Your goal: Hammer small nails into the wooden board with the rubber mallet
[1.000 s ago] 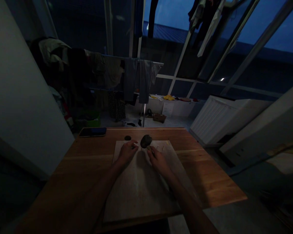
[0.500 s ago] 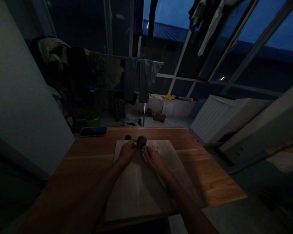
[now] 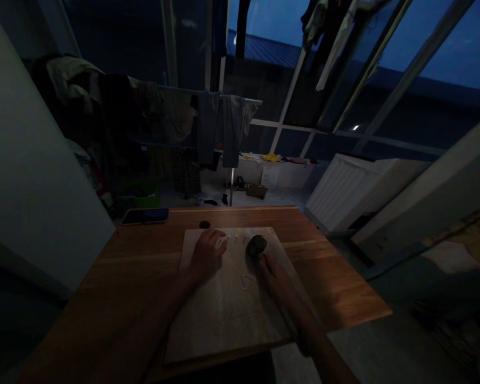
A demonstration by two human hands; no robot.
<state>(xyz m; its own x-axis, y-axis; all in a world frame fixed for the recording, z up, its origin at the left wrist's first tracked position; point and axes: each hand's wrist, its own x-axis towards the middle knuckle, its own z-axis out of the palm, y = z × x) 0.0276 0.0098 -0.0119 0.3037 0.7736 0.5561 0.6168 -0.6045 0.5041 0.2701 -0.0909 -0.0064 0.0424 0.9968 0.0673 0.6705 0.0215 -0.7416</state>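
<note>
A pale wooden board (image 3: 220,314) lies on the table in front of me. My right hand (image 3: 278,280) is closed around the handle of a mallet (image 3: 256,246) with a dark, rounded head, held over the board's right side. Near the far edge, several thin nails (image 3: 236,239) stand in a row between the mallet head and my left hand. My left hand (image 3: 206,252) rests at the row's left end, thumb and forefinger apart, with nothing visible gripped. Two loose nails (image 3: 244,282) lie mid-board, just left of my right hand. Dim light hides fine detail.
On the wooden table (image 3: 336,282), a phone (image 3: 145,216) lies at the far left. A small dark round thing (image 3: 204,224) sits behind the board. Past the table stand a clothes rack with hanging trousers (image 3: 231,130) and a white ribbed unit (image 3: 336,184).
The mallet has moved right and nearer, away from my left hand, uncovering the nail row. My left hand's finger and thumb have spread. Two loose nails now show on the board.
</note>
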